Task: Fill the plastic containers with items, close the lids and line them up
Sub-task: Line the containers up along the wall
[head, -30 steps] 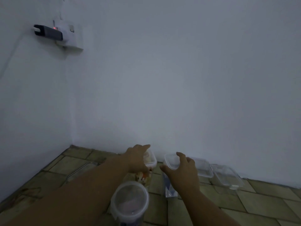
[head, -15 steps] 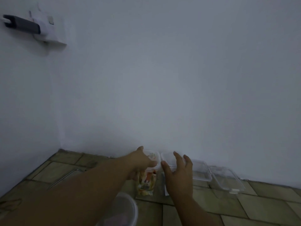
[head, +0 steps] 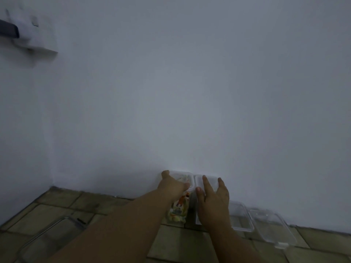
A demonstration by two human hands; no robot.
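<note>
1. While pressed against the wall (head: 190, 111), two tall lidded containers side by side: left hand (head: 171, 185) grasping the filled container (head: 179, 205), right hand (head: 212, 198) laid open on the second container (head: 209, 180).
2. Right of the right hand, two flat containers (head: 266, 223) on the floor, seemingly empty, unaligned.
3. Remaining: filling, closing, lining up those.

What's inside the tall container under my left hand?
Through the clear wall of the tall container show colourful packets, orange, green and yellow. The left hand covers part of its lid and upper side, so what fills the top is hidden.
</note>
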